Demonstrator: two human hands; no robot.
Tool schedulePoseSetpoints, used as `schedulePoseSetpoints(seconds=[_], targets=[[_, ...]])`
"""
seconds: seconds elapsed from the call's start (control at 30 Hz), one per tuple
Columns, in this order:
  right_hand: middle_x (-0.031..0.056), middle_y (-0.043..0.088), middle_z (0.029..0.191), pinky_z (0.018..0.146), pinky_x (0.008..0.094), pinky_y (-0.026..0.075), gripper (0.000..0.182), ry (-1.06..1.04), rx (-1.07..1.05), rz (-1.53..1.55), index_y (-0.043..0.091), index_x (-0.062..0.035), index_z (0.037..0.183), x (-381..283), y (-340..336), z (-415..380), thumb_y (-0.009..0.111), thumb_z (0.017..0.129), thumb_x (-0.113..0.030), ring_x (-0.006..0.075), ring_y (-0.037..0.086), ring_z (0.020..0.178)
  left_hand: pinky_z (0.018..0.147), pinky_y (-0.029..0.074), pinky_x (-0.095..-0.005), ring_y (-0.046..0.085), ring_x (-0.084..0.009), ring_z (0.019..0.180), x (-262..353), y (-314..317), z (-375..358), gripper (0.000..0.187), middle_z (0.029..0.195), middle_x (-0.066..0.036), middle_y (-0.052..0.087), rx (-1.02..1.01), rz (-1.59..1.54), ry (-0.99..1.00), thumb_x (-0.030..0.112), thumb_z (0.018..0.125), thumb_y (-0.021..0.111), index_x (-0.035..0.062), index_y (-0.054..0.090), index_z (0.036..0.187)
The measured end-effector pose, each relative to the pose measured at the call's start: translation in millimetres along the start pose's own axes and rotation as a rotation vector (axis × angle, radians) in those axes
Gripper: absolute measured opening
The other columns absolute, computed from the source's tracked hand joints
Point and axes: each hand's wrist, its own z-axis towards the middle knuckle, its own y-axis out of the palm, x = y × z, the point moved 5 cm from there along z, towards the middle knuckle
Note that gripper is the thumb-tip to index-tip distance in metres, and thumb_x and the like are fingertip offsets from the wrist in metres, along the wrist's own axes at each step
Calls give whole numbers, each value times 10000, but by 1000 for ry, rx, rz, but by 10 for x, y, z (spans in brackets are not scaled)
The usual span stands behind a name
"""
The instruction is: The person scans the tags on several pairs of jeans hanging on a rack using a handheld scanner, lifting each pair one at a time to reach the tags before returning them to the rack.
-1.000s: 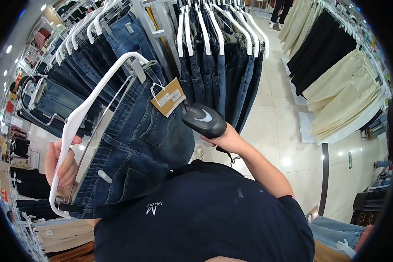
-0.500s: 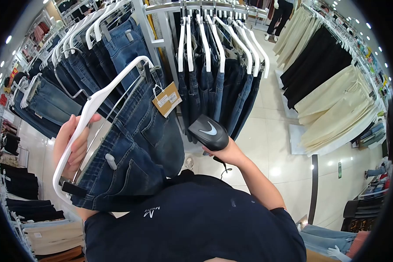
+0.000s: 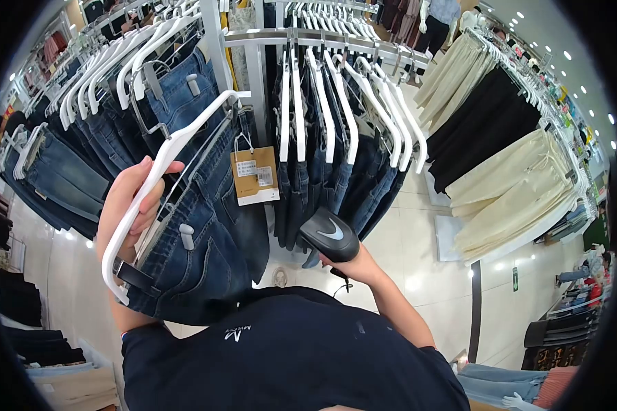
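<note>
The left hand [image 3: 127, 205] grips a white hanger [image 3: 159, 171] of jeans [image 3: 212, 226], the right hand [image 3: 360, 264] clasps a scanner [image 3: 330, 234] below the cardboard tag [image 3: 255, 176]; scanning looks underway, needing the scanner's nose tipped up squarely.

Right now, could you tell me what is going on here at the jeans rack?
A person in a dark T-shirt stands at a clothing rack hung with jeans. The left hand grips a white hanger carrying a pair of dark blue jeans, held out from the rack. A brown paper tag hangs from the waistband. The right hand holds a black handheld scanner just below and right of the tag, apart from it.
</note>
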Motion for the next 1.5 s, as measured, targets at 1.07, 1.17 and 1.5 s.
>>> schedulePoseSetpoints(seconds=[1.07,1.17,1.5], targets=[[131,475,1286,1017,329,331,650,-328,105,-118,395,-24,1304,-437,738,2066,712,748,-140,236,450,1195,352,268,-142,331,2,398,40,35,836,305,549,41,436,-469,-157,-94,129,941,410,-87,487,1142],[117,545,1193,965,326,366,539,-323,171,-22,501,-14,1214,-388,605,2148,726,762,-201,216,496,1111,388,302,-153,367,-14,434,34,187,865,299,585,23,462,-470,-188,-88,130,950,397,-84,457,1150],[112,538,1200,972,336,355,504,-302,90,64,500,-10,1204,-337,758,2358,699,784,-207,210,486,1118,505,354,-169,412,-28,516,9,211,676,347,603,5,467,-479,-92,-73,116,958,373,-54,369,1261]])
